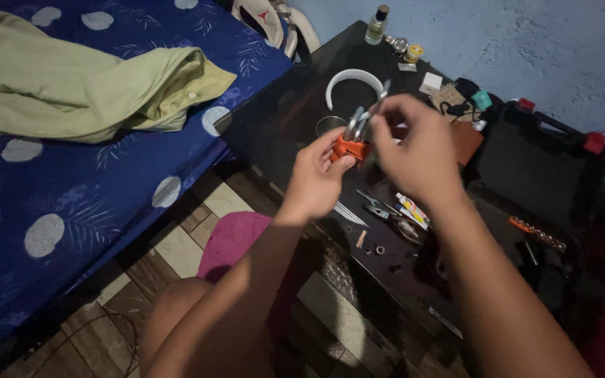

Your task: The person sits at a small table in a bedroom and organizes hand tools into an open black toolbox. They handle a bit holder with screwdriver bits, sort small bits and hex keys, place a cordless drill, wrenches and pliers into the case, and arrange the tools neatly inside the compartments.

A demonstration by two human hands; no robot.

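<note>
Left hand (314, 180) clamps the orange key holder (351, 148); right hand (414, 150) pinches one metal key (378, 102).

Two hands: left hand (314, 183), right hand (418, 150). One orange holder of metal keys (351, 145) between them. On the desk (274, 119): one white curved band (353, 78) at 12 o'clock, one small bottle (377, 26), one pair of pliers (388, 213), one black open case (540, 168) at 3 o'clock. One green shirt (78, 84) on the bed.
</note>
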